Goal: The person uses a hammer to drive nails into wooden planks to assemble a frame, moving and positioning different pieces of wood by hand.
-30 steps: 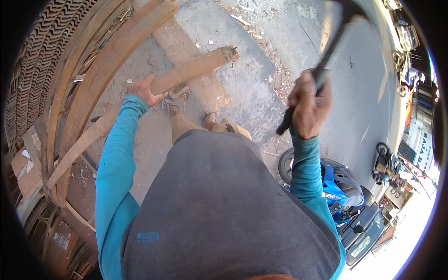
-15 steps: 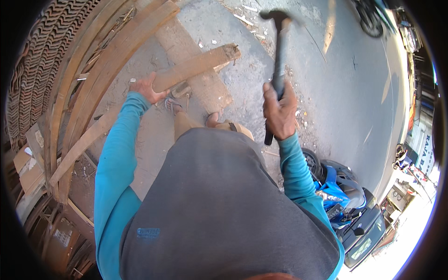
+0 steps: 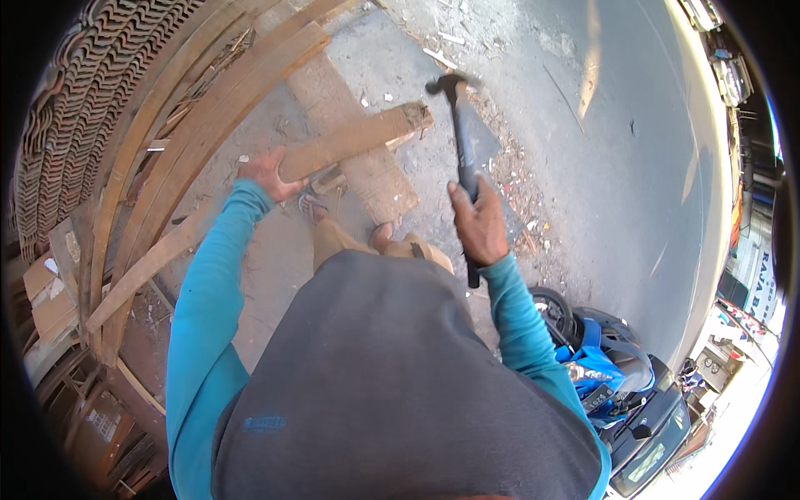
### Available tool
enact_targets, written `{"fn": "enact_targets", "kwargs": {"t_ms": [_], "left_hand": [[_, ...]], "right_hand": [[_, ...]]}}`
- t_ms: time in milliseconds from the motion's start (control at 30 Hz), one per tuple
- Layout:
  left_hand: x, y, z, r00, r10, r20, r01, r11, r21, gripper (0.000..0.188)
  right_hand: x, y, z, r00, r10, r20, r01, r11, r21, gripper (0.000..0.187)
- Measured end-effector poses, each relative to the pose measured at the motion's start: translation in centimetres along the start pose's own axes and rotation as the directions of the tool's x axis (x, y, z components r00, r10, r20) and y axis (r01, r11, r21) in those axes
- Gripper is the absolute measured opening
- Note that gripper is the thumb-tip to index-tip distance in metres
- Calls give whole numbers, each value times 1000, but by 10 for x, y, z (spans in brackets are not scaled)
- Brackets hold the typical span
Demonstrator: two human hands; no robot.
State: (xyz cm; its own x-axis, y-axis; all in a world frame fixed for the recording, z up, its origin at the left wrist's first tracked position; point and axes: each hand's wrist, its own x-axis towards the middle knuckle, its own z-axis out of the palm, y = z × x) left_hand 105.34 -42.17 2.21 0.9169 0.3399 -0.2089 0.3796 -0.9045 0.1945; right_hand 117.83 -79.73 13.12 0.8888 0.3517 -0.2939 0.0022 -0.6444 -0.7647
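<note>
My right hand (image 3: 481,223) is wrapped round the handle of a claw hammer (image 3: 463,137), its head up and away from me, to the right of the plank's end. A long wooden plank (image 3: 354,139) runs from my left side out toward the middle, and my left hand (image 3: 273,177) grips it partway along. The plank's far end looks rough and splintered. Beneath it lies a wide, flat board (image 3: 377,185) on the ground. Close to my left hand, a small wood block (image 3: 327,180) sits under the plank.
Long timber planks (image 3: 179,142) lie at the left beside stacked roof tiles (image 3: 83,100). Wood scraps and debris (image 3: 523,187) are strewn along the pavement. A blue motorcycle (image 3: 596,354) stands at the lower right, with a dark car (image 3: 654,442) behind it. My feet (image 3: 383,236) are near the board.
My right hand and the hammer have moved left and a little down, nearer the plank's end. My left hand keeps its hold on the plank. The view has shifted slightly.
</note>
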Motion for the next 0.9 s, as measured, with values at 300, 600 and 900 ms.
{"fn": "enact_targets", "kwargs": {"t_ms": [300, 600, 900], "left_hand": [[-21, 5, -2, 991, -28, 127, 33, 999, -34, 70], [-12, -3, 2, 994, 77, -74, -73, 996, 48, 66], [-19, 4, -6, 995, -8, 95, 13, 998, -54, 66]], "right_hand": [[20, -114, -115, 407, -469, -784, 898, 364, 248, 24], [28, 14, -18, 991, 77, -107, -69, 995, 76, 35], [34, -11, -24, 673, -543, -502, 725, 617, 306, 16]]}}
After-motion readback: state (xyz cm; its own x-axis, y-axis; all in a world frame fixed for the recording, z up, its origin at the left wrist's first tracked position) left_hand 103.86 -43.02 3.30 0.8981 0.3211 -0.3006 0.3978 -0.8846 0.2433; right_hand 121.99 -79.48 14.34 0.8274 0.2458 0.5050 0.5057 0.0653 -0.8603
